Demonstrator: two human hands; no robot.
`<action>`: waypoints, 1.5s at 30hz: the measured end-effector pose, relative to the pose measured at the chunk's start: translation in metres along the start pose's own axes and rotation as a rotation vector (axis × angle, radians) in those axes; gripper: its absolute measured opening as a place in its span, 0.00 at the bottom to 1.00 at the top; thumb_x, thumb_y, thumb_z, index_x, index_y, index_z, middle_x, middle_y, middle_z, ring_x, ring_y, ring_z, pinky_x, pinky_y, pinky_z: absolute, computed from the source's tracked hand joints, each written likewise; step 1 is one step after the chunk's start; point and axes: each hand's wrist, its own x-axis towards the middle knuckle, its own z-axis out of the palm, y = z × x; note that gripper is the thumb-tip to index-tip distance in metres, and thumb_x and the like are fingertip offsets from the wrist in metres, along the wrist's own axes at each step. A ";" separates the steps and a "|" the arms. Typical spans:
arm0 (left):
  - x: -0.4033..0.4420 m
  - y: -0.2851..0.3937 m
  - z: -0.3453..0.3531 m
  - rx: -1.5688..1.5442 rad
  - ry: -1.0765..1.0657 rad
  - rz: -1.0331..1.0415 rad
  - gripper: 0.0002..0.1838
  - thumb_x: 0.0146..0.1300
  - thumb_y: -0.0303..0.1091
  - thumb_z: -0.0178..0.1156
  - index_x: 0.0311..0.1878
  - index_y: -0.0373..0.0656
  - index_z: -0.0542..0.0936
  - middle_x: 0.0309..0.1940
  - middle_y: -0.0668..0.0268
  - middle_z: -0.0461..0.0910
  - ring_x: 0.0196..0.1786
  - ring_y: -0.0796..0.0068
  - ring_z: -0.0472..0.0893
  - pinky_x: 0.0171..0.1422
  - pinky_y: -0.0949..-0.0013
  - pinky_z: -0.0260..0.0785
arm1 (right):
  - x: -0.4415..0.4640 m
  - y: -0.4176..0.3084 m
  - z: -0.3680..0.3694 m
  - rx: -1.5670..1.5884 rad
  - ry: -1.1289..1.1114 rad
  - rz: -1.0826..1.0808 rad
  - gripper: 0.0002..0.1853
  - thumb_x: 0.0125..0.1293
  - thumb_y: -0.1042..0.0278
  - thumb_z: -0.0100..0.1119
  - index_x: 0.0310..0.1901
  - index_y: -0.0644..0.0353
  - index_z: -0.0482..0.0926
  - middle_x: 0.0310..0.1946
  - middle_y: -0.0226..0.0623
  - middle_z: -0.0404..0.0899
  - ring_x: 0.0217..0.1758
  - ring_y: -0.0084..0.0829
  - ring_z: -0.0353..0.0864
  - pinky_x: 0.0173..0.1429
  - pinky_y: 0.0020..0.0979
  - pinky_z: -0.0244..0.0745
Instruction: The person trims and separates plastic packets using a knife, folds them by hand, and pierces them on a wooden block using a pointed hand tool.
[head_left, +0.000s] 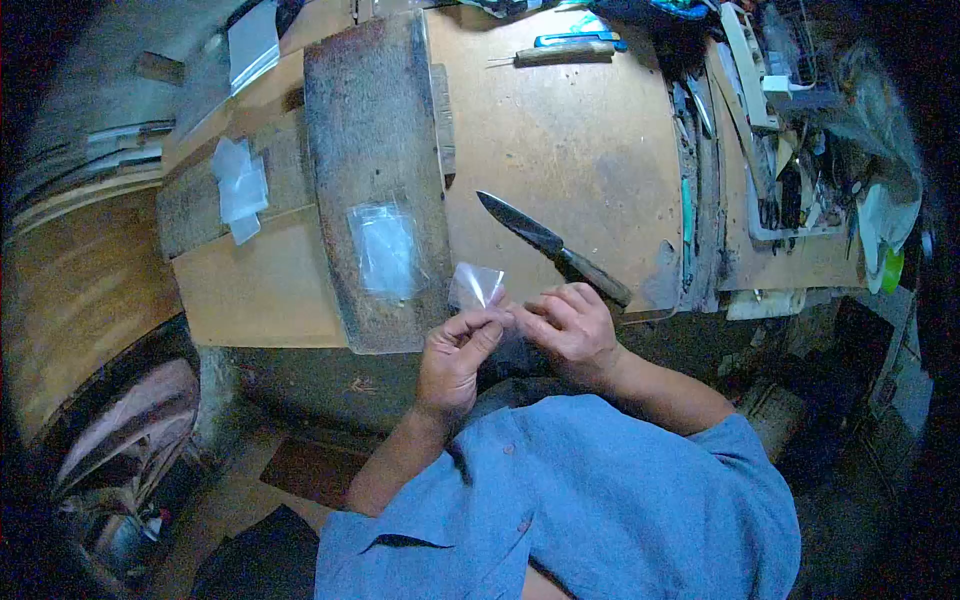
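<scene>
Between thumb and fingers, my left hand [458, 362] pinches a small clear plastic sheet [474, 284] that catches the light. My right hand [570, 328] is just to its right, fingers curled and closed close to the sheet's lower edge. What lies between those right fingertips is too small to make out. Beyond the hands a knife [520, 225] with a dark blade and wooden handle lies on the table [560, 140], its tip pointing away to the left. A stack of clear plastic sheets [385, 252] rests on the worn wooden board [370, 110] left of my hands.
More translucent sheets [240, 188] lie farther left on another board. At the back are a wooden-handled awl [565, 54] and a blue cutter [575, 38]. Several tools fill a white tray [800, 232] on the right, near a power strip [745, 65].
</scene>
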 end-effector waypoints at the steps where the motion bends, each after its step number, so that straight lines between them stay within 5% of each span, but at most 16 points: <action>1: -0.001 0.000 0.001 0.000 0.001 -0.001 0.08 0.64 0.25 0.56 0.44 0.37 0.81 0.59 0.51 0.72 0.60 0.67 0.73 0.58 0.69 0.70 | -0.001 -0.003 0.000 -0.008 -0.014 -0.029 0.16 0.49 0.65 0.57 0.43 0.53 0.80 0.32 0.29 0.76 0.34 0.29 0.75 0.38 0.32 0.68; 6: -0.002 0.006 0.004 0.056 0.053 0.001 0.07 0.64 0.25 0.56 0.43 0.36 0.80 0.51 0.53 0.78 0.52 0.70 0.78 0.59 0.67 0.69 | -0.001 -0.005 -0.005 0.114 -0.009 -0.048 0.18 0.47 0.66 0.57 0.43 0.54 0.80 0.37 0.33 0.76 0.39 0.33 0.75 0.41 0.33 0.68; 9: -0.006 0.010 0.002 0.095 -0.005 -0.009 0.08 0.65 0.26 0.56 0.45 0.36 0.81 0.49 0.57 0.80 0.49 0.74 0.79 0.54 0.70 0.71 | 0.007 -0.004 -0.018 0.364 -0.039 0.116 0.21 0.48 0.68 0.61 0.47 0.56 0.78 0.39 0.38 0.76 0.43 0.36 0.75 0.43 0.33 0.69; 11: -0.010 0.015 0.004 0.103 -0.038 -0.035 0.08 0.65 0.26 0.56 0.44 0.36 0.81 0.49 0.57 0.80 0.49 0.74 0.79 0.53 0.71 0.71 | 0.013 -0.007 -0.018 0.684 0.019 0.623 0.23 0.51 0.66 0.64 0.50 0.60 0.75 0.40 0.41 0.76 0.46 0.37 0.75 0.48 0.35 0.69; 12: -0.011 0.017 0.006 0.110 -0.073 -0.064 0.08 0.65 0.26 0.56 0.44 0.36 0.81 0.49 0.58 0.80 0.49 0.75 0.78 0.52 0.72 0.72 | 0.014 0.000 -0.018 0.877 -0.082 0.699 0.22 0.58 0.64 0.63 0.52 0.63 0.73 0.41 0.39 0.76 0.47 0.31 0.75 0.50 0.32 0.71; 16: -0.014 0.021 0.010 0.202 -0.165 -0.069 0.08 0.64 0.26 0.56 0.43 0.36 0.81 0.48 0.59 0.80 0.48 0.77 0.78 0.51 0.74 0.71 | 0.018 -0.001 -0.015 1.504 -0.189 1.017 0.14 0.64 0.66 0.59 0.48 0.65 0.75 0.39 0.32 0.77 0.39 0.20 0.76 0.43 0.24 0.74; 23: -0.015 0.020 0.005 0.194 -0.073 -0.046 0.08 0.64 0.27 0.56 0.43 0.36 0.81 0.46 0.59 0.81 0.45 0.76 0.79 0.49 0.74 0.72 | 0.017 0.005 -0.019 1.324 -0.154 1.015 0.11 0.62 0.68 0.61 0.44 0.64 0.77 0.32 0.29 0.78 0.35 0.19 0.76 0.40 0.23 0.74; 25: -0.013 0.017 0.002 0.203 -0.033 -0.012 0.08 0.65 0.27 0.56 0.43 0.36 0.81 0.46 0.60 0.81 0.45 0.76 0.80 0.49 0.73 0.72 | 0.023 0.005 -0.028 1.381 -0.015 1.124 0.09 0.63 0.71 0.59 0.44 0.62 0.77 0.31 0.26 0.76 0.28 0.14 0.72 0.29 0.16 0.65; 31: -0.003 0.015 -0.007 -0.001 0.287 0.041 0.08 0.66 0.30 0.54 0.44 0.39 0.78 0.44 0.59 0.81 0.46 0.67 0.82 0.45 0.69 0.76 | 0.025 0.008 -0.043 1.377 0.064 1.160 0.08 0.62 0.69 0.61 0.41 0.60 0.76 0.29 0.27 0.77 0.28 0.18 0.76 0.29 0.19 0.68; 37: 0.003 0.018 0.015 -0.133 0.241 0.005 0.08 0.67 0.31 0.55 0.44 0.39 0.78 0.43 0.61 0.81 0.47 0.69 0.81 0.48 0.68 0.76 | 0.021 -0.008 -0.026 1.448 -0.012 1.036 0.07 0.62 0.69 0.61 0.39 0.60 0.76 0.30 0.27 0.77 0.28 0.17 0.75 0.31 0.20 0.69; 40: 0.004 0.011 0.022 -0.248 0.181 0.019 0.08 0.67 0.31 0.54 0.44 0.38 0.78 0.43 0.61 0.81 0.47 0.68 0.80 0.50 0.66 0.75 | 0.016 -0.014 -0.008 1.155 0.047 0.894 0.09 0.62 0.69 0.62 0.40 0.62 0.74 0.31 0.28 0.76 0.33 0.16 0.75 0.36 0.20 0.70; 45: 0.005 0.006 0.023 -0.308 0.124 0.021 0.08 0.67 0.30 0.53 0.44 0.37 0.78 0.42 0.60 0.81 0.46 0.69 0.80 0.52 0.65 0.75 | 0.019 -0.026 0.005 1.152 0.158 0.955 0.11 0.62 0.70 0.60 0.43 0.63 0.72 0.34 0.29 0.76 0.35 0.19 0.75 0.39 0.21 0.71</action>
